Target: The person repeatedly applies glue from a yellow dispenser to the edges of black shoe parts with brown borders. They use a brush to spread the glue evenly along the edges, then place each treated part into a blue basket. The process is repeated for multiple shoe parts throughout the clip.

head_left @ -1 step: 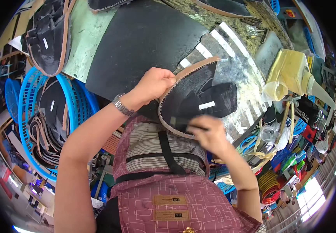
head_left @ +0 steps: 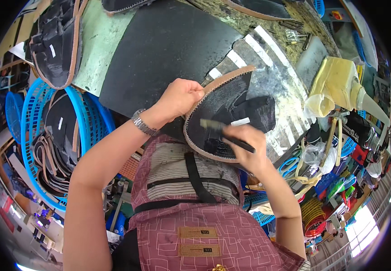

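Note:
A curved black piece (head_left: 213, 104) with a brown, zigzag-stitched edge lies before me, bearing a small white label. My left hand (head_left: 180, 100) pinches its upper left rim between thumb and fingers. In my right hand (head_left: 246, 144) is a brush (head_left: 212, 125) with pale bristles and a dark handle, held low over the black surface. Wet, shiny streaks show around the bristles. Whether the tips touch the piece I cannot tell.
A big black sheet (head_left: 159, 49) covers the table's middle, beside a stained striped board (head_left: 286, 95). A cut-open yellowish container (head_left: 333, 83) stands right. To my left, a blue basket (head_left: 27, 117) holds similar stitched pieces; another black piece (head_left: 53, 45) lies at the upper left.
My right hand and the brush have moved slightly up, away from the near rim of the black piece. The left hand keeps its hold in the same spot.

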`<state>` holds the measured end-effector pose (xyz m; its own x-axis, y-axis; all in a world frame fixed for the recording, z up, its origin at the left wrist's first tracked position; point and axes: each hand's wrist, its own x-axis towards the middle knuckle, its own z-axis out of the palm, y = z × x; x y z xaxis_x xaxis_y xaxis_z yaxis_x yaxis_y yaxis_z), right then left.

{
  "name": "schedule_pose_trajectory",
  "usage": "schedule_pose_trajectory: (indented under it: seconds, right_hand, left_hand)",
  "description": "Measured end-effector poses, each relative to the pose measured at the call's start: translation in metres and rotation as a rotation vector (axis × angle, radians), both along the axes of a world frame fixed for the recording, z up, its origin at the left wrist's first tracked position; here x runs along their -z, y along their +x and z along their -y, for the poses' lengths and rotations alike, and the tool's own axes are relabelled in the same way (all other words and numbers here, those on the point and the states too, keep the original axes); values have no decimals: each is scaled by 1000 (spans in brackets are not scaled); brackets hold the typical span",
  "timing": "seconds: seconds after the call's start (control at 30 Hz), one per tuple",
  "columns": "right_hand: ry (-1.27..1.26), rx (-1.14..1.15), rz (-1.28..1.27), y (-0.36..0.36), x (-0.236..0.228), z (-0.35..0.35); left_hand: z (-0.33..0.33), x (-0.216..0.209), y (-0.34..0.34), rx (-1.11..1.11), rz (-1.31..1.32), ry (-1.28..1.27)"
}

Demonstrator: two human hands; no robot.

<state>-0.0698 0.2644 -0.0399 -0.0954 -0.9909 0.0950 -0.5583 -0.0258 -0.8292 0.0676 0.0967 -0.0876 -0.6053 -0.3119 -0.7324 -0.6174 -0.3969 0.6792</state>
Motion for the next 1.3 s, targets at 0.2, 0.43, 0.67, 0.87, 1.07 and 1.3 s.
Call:
schedule_pose_trajectory:
  seconds: [0.2,0.43,0.67,0.87,1.07,1.3]
  right_hand:
    - [460,-307,23,-21,-9,-44]
    - [253,903,1028,-89,39,-135]
    - [251,894,953,-89,34,-117]
    - [276,826,1005,-136,49,-143]
    - [260,816,982,-145,34,-110]
    - [226,802,918,-121,12,-43]
  left_hand:
    - [-24,-3,6,-34,-120,-653]
    - [-13,-87,26,-181,-550,-967]
    - [217,-60,114,-725,-381,-791]
    - [168,-27,175,-533,113,-1527]
    - [58,7,413,-1253,1236,-1045]
    - [65,-59,376,-764,964,-1415]
